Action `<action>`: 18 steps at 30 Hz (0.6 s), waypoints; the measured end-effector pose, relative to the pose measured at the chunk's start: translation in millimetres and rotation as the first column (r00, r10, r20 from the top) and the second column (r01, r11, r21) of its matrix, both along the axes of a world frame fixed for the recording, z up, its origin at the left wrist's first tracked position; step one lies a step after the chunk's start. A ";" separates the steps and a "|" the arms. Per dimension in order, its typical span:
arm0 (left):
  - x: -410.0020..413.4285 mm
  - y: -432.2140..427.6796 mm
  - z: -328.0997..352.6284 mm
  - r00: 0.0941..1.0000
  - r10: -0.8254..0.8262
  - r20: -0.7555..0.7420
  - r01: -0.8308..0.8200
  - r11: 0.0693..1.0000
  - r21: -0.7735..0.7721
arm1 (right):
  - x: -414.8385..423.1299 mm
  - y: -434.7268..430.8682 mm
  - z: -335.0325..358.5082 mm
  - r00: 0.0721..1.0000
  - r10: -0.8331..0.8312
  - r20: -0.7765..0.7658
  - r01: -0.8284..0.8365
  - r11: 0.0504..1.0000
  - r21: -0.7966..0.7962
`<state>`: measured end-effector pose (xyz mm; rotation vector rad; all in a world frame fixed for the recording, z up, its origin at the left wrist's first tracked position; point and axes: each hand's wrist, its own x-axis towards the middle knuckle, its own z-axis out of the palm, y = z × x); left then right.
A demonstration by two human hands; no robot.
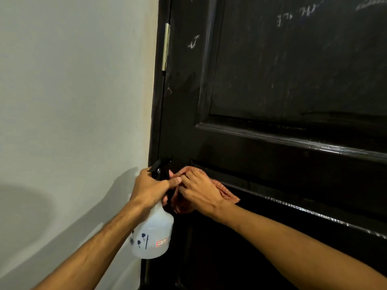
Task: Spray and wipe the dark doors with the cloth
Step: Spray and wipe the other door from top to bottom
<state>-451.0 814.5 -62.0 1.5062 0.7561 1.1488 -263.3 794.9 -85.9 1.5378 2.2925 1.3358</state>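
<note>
Reddish cloth (217, 188) lies under right hand (201, 193), against door (272, 147).

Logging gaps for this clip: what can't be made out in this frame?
- Head view: cloth mostly hidden under the right hand.
- Spray bottle trigger covered by the left hand; label print too small.
- Chalk marks on the door blurred, partly cut off by the top edge.

Both forearms are reaching forward, bare. The left hand (151, 188) is curling its fingers closed in a grip (thumb extended rightward). The right hand (202, 192) is lying flat, fingers straight, fingertips meeting the left thumb.
</note>
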 end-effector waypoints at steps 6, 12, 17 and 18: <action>3.4 7.4 -2.7 0.999 -0.002 0.048 0.003 1.000 -0.020 | 6.6 -1.4 5.8 0.999 0.028 -0.043 -0.024 0.996 0.083; 10.5 3.1 5.9 0.997 -0.047 0.061 0.046 0.999 0.013 | 16.4 -3.1 23.0 0.986 0.018 -0.165 0.018 0.977 0.213; 10.4 5.0 6.6 0.997 -0.049 0.057 0.051 0.998 -0.031 | 8.8 0.3 4.3 0.993 0.063 -0.098 -0.060 0.998 0.030; 9.2 6.1 13.2 0.997 -0.047 0.056 0.048 0.999 -0.022 | 12.3 -0.9 17.9 0.996 0.064 -0.062 -0.059 0.995 0.076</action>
